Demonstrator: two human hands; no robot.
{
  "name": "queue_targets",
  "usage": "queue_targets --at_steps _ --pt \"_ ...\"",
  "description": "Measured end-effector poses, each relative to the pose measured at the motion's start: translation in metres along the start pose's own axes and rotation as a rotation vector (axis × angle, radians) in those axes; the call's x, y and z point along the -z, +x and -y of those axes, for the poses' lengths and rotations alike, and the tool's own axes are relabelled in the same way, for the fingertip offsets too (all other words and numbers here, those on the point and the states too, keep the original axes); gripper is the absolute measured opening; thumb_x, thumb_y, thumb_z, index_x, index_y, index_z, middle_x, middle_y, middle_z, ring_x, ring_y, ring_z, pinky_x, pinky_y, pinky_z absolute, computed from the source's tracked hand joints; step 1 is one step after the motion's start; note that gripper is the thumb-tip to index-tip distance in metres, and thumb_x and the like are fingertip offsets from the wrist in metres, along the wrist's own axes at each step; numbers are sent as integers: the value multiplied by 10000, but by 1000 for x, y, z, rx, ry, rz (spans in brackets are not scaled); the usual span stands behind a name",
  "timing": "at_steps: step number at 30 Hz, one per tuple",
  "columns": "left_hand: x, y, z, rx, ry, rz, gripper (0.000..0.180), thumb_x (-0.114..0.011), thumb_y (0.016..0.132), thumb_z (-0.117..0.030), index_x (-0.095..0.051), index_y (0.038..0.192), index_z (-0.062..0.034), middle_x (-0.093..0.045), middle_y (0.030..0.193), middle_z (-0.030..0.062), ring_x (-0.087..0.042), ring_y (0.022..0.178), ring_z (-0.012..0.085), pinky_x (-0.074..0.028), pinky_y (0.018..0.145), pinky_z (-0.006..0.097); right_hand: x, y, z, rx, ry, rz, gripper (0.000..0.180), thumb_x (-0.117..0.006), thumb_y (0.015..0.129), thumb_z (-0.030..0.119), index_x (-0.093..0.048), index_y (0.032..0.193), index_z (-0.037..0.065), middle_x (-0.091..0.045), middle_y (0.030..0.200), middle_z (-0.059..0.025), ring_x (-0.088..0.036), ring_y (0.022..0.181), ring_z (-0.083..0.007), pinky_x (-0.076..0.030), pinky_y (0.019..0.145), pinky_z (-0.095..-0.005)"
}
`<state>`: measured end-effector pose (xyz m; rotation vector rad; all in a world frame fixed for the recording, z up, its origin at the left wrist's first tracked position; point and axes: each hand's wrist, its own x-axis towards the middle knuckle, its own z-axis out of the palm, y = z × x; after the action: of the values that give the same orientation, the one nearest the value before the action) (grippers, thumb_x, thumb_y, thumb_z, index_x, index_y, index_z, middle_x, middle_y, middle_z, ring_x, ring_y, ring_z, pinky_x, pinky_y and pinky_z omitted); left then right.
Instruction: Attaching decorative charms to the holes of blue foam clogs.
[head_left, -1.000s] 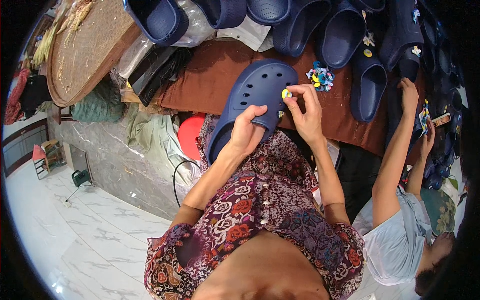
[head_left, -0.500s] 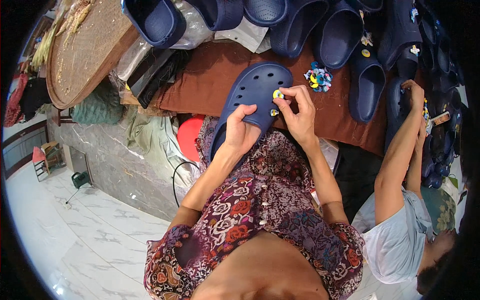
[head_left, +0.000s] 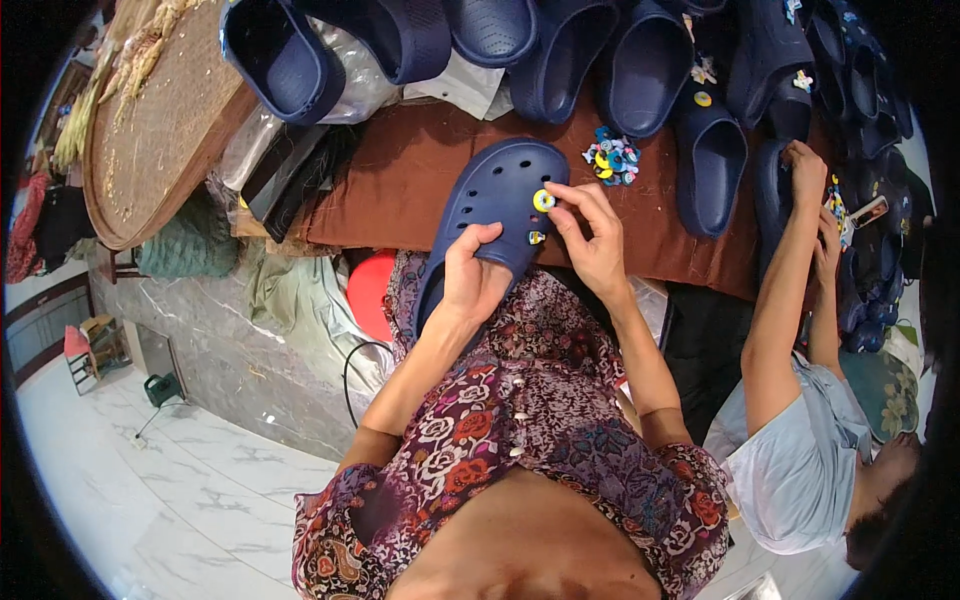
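Observation:
A navy blue clog (head_left: 490, 185) with round holes lies tilted in front of my body, its toe pointing away. My left hand (head_left: 473, 275) is closed on its strap side, thumb on top and the other fingers hidden inside the shoe opening. At the clog's right edge, the thumb and index finger of my right hand (head_left: 596, 240) hold a round yellow-and-white shoe charm (head_left: 543, 201) against the upper. Just below it, a small yellow-and-blue charm (head_left: 536, 238) sits on the clog.
A pile of mixed charms (head_left: 612, 157) lies on the brown cloth (head_left: 400, 190). Several navy clogs (head_left: 648, 75) line the far side. At right, a co-worker's hand (head_left: 806, 175) touches another clog. A woven tray (head_left: 160, 120) leans at far left.
The view has shifted slightly, so most things sit further left. My right fingertips have loosened around the round charm, which now shows more fully. My left hand keeps its hold.

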<state>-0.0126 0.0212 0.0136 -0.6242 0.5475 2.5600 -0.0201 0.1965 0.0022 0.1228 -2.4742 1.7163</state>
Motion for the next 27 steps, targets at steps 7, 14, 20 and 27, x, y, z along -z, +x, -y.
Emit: queue_targets --at_steps 7,14,20,27 --pt "0 -7 0 -36 -6 -96 556 -564 881 -55 -411 1400 71 -563 1356 238 -595 1219 370 -463 1084 515 42 15 -28 -14 -360 -249 208 -660 930 80 -693 1134 54 -646 996 -104 -650 831 -205 -510 773 -334" --pt "2 -6 3 -52 -6 -129 520 -571 902 -54 -425 1388 59 -568 1350 231 -598 1216 362 -476 1069 517 54 33 -45 -1 -500 -198 282 -754 861 128 -687 1126 56 -633 991 -93 -631 774 -220 -509 740 -349" --pt "0 -1 -1 -31 25 -137 400 -588 914 -45 -506 1297 38 -602 1295 188 -629 1159 321 -525 1011 483 57 37 -45 -124 -419 -181 199 -735 882 124 -714 1061 39 -660 968 -98 -650 796 -227 -516 749 -342" --pt "-8 0 -3 5 53 -131 387 -592 915 -35 -518 1288 41 -601 1299 181 -627 1160 312 -526 1014 458 49 40 -14 51 -264 -142 164 -685 931 126 -723 1054 26 -698 961 -101 -670 859 -215 -515 778 -318"
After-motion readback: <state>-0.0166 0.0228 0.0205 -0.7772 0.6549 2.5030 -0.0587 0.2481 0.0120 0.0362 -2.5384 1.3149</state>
